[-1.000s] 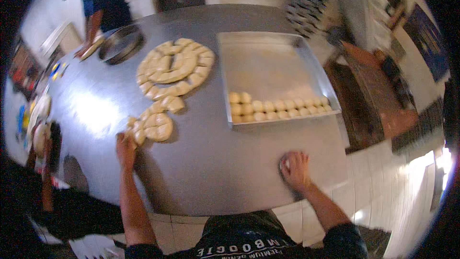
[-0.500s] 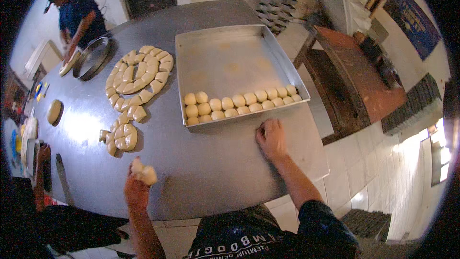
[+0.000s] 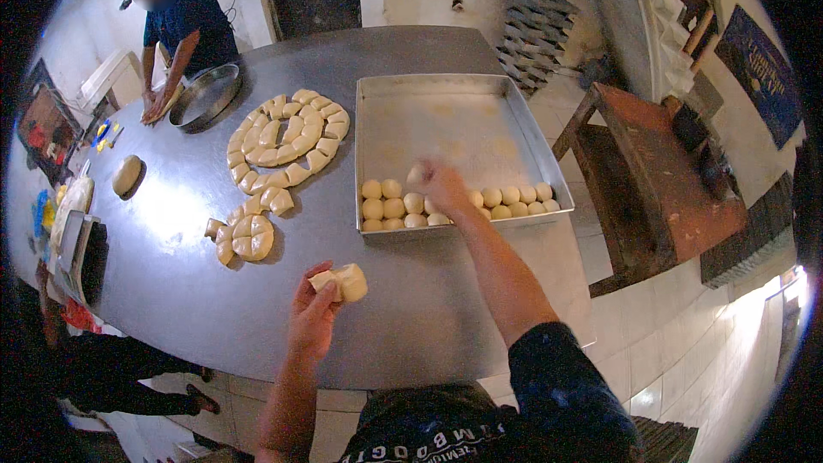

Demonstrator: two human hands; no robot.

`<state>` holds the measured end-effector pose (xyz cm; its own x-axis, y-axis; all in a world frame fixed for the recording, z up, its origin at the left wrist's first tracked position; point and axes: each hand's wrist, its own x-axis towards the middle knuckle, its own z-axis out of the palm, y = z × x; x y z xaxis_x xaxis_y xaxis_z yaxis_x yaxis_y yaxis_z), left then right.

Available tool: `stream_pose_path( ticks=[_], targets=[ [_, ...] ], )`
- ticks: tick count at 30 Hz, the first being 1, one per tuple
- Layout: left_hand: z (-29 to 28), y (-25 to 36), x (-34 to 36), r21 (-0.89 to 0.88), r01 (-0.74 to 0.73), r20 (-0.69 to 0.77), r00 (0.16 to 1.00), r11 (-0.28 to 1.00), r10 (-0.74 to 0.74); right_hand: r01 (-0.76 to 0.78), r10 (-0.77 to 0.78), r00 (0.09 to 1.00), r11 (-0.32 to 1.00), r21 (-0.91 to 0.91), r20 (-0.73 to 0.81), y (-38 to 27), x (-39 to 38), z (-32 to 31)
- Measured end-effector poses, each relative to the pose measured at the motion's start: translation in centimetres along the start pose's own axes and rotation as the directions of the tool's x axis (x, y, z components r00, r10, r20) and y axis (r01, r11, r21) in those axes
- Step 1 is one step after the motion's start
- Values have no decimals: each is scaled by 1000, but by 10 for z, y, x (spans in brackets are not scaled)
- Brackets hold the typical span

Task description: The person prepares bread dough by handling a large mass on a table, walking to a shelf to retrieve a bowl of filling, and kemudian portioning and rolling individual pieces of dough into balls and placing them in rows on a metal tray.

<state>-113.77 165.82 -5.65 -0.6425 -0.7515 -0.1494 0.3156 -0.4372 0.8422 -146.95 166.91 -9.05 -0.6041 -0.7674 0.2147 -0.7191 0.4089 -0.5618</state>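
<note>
Two or so cut pieces of pale dough [image 3: 350,282] are gripped in my left hand [image 3: 313,317], held above the near part of the table. My right hand [image 3: 446,191] is over the large square metal tray [image 3: 429,116], blurred, its fingers closed on a dough ball [image 3: 417,174]. That ball is above the rows of smooth dough balls [image 3: 393,207] lined along the tray's near side. Some of the row is hidden behind my right hand and forearm. Left of the tray, cut dough pieces [image 3: 300,174] form a coil, with a scored round of dough [image 3: 252,238] nearer me.
The metal table [image 3: 189,291] carries a round pan [image 3: 206,98], a dough lump [image 3: 127,176] and a scale-like metal device [image 3: 77,250] at left. Another person [image 3: 190,21] works dough at the far left. A brown wooden table [image 3: 669,180] stands to the right.
My right hand has gone from the tabletop below the tray to over the tray with a dough ball. My left hand has moved rightward with its dough pieces. The view has shifted.
</note>
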Motion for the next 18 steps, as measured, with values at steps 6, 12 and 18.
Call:
stream_pose_path(
  ticks=[6, 12, 18],
  targets=[
    [-10, -2, -13, 150, 48, 20, 998, 988, -52, 114, -236, 967, 740, 663, 97, -124, -127, -26],
    [-48, 1, -11, 490, 33, 34, 998, 871, -57, -104, -71, 941, 870, 482, 332, -59, -238, -36],
    [-71, 15, 2, 289, 62, -21, 998, 955, -59, 165, -139, 986, 852, -497, 91, -13, -232, -54]
  ],
)
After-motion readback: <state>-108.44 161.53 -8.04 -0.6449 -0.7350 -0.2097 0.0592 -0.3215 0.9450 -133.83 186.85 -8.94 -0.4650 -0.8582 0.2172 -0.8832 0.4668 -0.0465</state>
